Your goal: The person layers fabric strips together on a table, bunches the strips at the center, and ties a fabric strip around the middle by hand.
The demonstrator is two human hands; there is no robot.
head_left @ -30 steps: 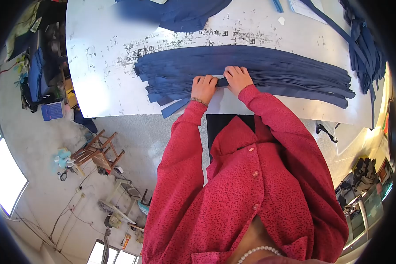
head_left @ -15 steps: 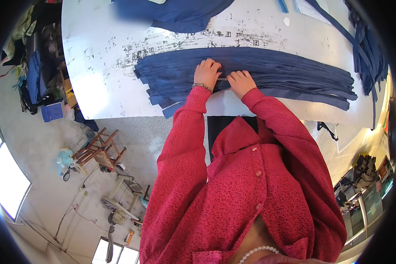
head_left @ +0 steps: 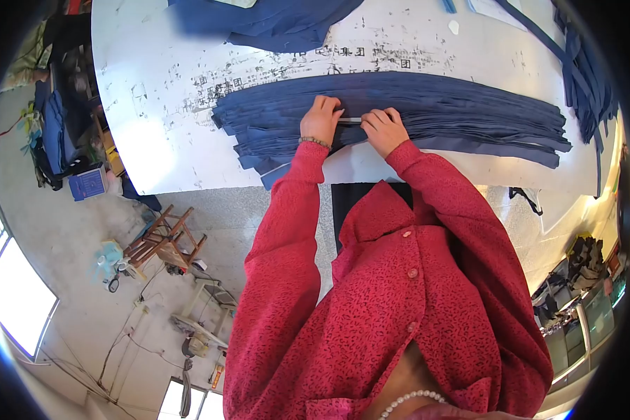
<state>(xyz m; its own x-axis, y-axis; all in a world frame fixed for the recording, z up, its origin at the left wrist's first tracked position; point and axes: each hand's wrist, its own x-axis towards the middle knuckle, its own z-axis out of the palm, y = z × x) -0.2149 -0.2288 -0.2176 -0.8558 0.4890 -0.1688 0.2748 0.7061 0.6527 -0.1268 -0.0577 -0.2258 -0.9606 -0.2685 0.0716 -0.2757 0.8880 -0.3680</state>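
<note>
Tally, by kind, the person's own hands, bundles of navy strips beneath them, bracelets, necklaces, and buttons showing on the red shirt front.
Left hand and right hand: 2
Navy strip bundle beneath them: 1
Bracelet: 1
Necklace: 1
Visible shirt-front buttons: 3
Total: 8

a flecked red shirt [head_left: 371,301] and a pearly necklace [head_left: 403,399] are worn.

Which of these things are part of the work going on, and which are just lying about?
Part of the work, it seems:
left hand, right hand
dark blue fabric strips under them
thin pale strip between them
table

Apparently just lying about:
blue cloth farther up the table
blue box
wooden stool
</note>
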